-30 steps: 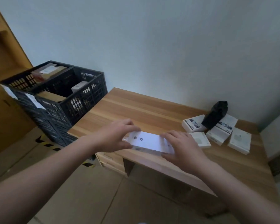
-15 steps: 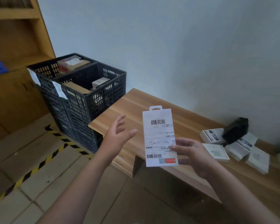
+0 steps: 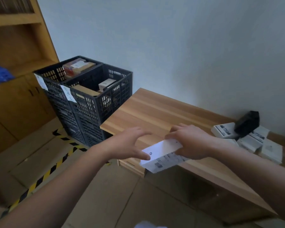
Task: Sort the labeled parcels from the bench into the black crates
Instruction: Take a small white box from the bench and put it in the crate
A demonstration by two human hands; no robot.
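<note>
Bookshelf unit (image 3: 15,66), honey-coloured wood, fills 9 to 11 o'clock; plain pale wall (image 3: 187,46) runs from 12 to 3. Floor (image 3: 105,195) looks like flattened cardboard, with a yellow-black hazard strip (image 3: 44,175) running toward 7 o'clock.

Wooden bench (image 3: 155,112) spans centre to 4 o'clock, wood-grain top, a drawer front just under its near edge.

Two black crates (image 3: 95,99) at 10 o'clock, side by side, touching the bench's left end, each on a lower crate. Paper tags on their near faces, likely the sort keys; we can't read them. Both already hold boxes, so the sort is under way.

Unsorted pile at 3 o'clock: several white boxes (image 3: 253,142) clustered by the wall, a black pouch (image 3: 247,122) lying across them.

Parcel in hand: flat white pack (image 3: 161,155), dead centre, off the bench and overhanging its near edge, tilted with the printed face angled down toward us. Probably turned that way to read the label before picking a crate.

Right hand (image 3: 191,142) grasps the pack's right end, fingers curled over the top, thumb under. Left hand (image 3: 128,145) is released: fingers spread, thumb tip touching the left end, steadying rather than gripping.
</note>
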